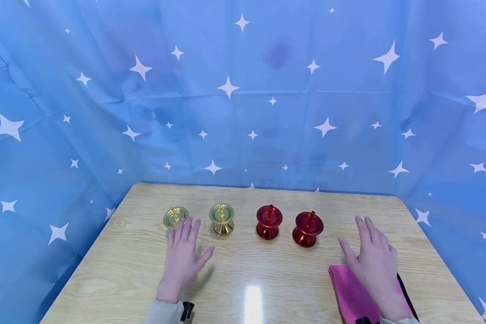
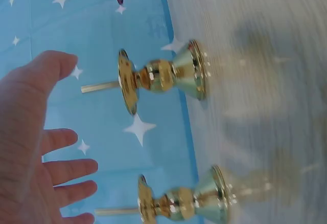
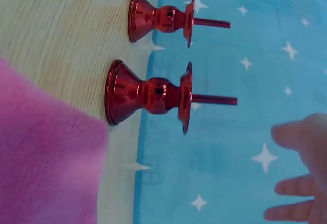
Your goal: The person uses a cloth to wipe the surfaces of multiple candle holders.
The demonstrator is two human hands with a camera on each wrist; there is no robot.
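Observation:
Two gold candle holders, each with a thin upright spike, stand at the left of the table. My left hand (image 1: 182,261) hovers with spread fingers in front of the leftmost gold candle holder (image 1: 172,220) and partly hides it; the other gold candle holder (image 1: 222,228) is just right of the fingertips. Two shiny red ones follow in the row: a red candle holder (image 1: 267,231) near the middle and another red candle holder (image 3: 158,95) to its right. My right hand (image 1: 374,265), fingers extended and holding nothing, is above a folded pink cloth (image 1: 350,292).
The wooden table (image 1: 117,270) ends at a blue curtain (image 1: 267,144) with white stars, which also hangs along both sides. A black strip (image 1: 407,294) runs beside the pink cloth at the right.

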